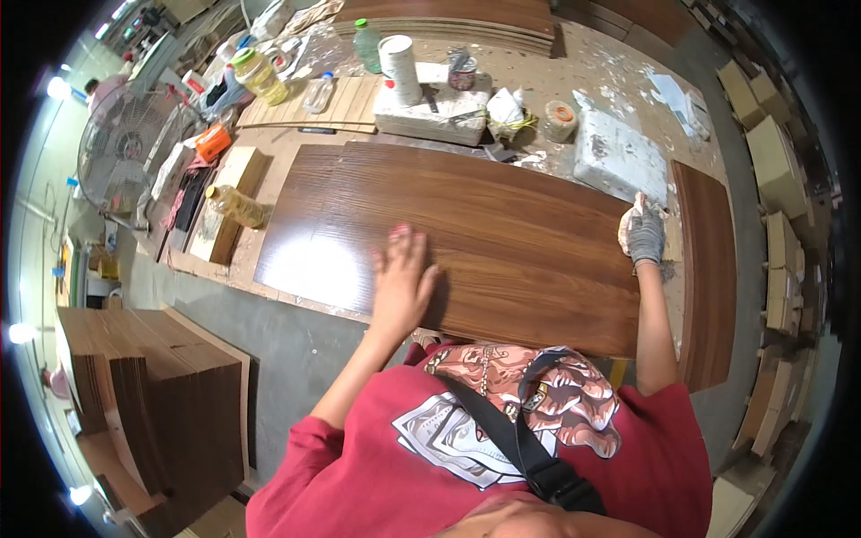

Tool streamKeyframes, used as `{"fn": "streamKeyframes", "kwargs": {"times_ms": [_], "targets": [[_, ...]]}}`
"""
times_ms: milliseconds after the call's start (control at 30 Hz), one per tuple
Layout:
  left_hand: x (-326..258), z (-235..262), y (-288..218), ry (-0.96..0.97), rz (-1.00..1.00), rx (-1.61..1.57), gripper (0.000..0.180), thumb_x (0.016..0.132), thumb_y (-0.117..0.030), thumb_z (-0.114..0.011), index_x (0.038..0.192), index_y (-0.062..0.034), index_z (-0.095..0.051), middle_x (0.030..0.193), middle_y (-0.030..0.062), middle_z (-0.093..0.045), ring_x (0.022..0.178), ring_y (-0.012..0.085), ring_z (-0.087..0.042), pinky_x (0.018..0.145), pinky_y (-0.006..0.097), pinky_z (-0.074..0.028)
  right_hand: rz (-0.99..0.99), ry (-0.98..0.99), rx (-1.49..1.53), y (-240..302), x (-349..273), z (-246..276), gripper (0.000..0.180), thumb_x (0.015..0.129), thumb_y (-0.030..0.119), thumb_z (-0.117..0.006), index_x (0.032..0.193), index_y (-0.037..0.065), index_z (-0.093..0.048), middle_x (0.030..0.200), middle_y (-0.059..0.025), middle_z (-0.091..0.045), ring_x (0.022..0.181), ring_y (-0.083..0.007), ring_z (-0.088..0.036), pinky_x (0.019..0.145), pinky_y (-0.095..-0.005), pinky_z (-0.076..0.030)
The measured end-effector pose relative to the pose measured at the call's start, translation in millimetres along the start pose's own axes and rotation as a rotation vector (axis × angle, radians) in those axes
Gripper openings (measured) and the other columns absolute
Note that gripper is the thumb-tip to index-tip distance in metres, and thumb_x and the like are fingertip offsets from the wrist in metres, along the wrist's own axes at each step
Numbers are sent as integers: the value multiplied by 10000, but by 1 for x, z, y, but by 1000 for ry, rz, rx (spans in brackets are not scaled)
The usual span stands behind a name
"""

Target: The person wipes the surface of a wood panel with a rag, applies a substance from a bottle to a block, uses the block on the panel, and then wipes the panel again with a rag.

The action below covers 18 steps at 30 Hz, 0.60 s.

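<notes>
A dark brown wood-grain panel (502, 233) lies flat on the workbench in front of me. My left hand (402, 278) is bare and rests on the panel left of its middle, fingers stretched out. At the panel's right end, my right hand (646, 238) wears a grey glove and is closed on a pale cloth (625, 231), which bunches out beside the fingers. A second brown panel (704, 269) lies just right of that hand. Beyond the hand sits a white paint-smeared block (619, 154).
Along the far side stand a white canister (400, 70), a green-capped bottle (367, 45), a jar (560, 121) and a foam block (430, 115). A yellow-capped bottle (235, 206) leans at the left, near a fan (121, 148). Stacked boards (170, 394) stand lower left; cartons line the right.
</notes>
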<state>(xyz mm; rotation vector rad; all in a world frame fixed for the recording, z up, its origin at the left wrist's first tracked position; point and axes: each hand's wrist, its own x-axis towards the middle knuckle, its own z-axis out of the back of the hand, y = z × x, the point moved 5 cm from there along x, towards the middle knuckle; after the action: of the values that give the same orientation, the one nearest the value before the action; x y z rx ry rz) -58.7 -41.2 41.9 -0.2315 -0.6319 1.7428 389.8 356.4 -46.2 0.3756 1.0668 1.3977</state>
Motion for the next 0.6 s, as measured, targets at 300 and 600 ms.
{"fn": "streamKeyframes", "kwargs": {"times_ms": [300,600], "targets": [[-155,53,69,-269,702,136,1100,848,-614,-720,1534,119,-272,1569,451,-162,1529,510,-125,1239,579,-122,993,-237,-1017,161,-81,-230,580,1004,321,-465,1548,130,-401,1442,-204,-517,1370,-376,-438,1215,-476,-254],[-155,-15,15,-314,592,48,1226,836,-653,-689,1578,105,-76,1654,337,-50,1549,463,-98,1252,552,-148,1432,-229,-1107,209,-22,-387,554,1062,366,-340,1542,95,-390,1420,-182,-549,1320,-324,-511,1143,-468,-349]]}}
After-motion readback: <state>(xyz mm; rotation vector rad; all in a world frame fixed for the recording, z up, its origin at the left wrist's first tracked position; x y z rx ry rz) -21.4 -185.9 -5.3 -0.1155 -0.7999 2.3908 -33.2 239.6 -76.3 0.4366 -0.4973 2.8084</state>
